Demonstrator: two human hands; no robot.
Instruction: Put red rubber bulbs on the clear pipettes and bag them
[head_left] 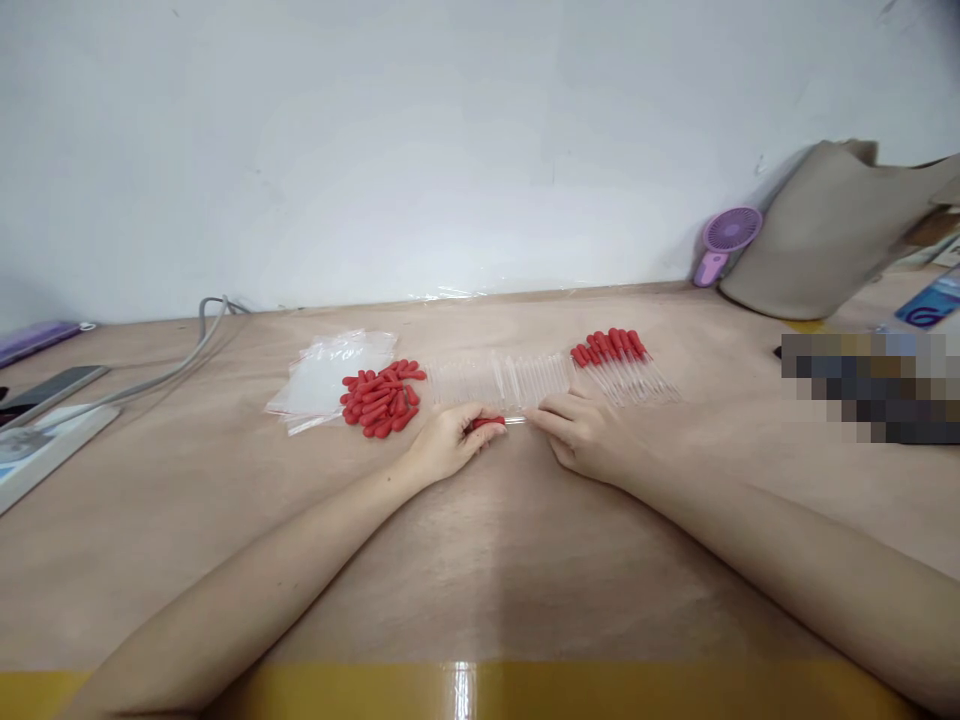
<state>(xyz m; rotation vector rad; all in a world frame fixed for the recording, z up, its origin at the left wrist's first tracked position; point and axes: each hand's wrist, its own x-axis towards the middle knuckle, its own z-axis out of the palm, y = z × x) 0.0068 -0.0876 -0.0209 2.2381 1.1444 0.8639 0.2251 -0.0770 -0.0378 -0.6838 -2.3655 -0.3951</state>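
Observation:
My left hand (448, 440) pinches a red rubber bulb (489, 422) between thumb and fingers. From the bulb a clear glass dropper tube (515, 420) runs to the right, and its other end is between the closed fingers of my right hand (581, 432). A row of loose clear tubes (510, 378) lies just beyond both hands. To the left is a heap of red rubber bulbs (381, 400). Beyond my right hand lie several droppers with red bulbs fitted (619, 350), side by side, bulbs pointing toward the wall.
Clear plastic bags (337, 370) are stacked behind the bulb heap. A grey cable (180, 370), a phone-like slab (64, 385) and a purple case (37, 343) lie at the left. A purple hand fan (731, 232) leans by a beige bag (810, 235) at the right.

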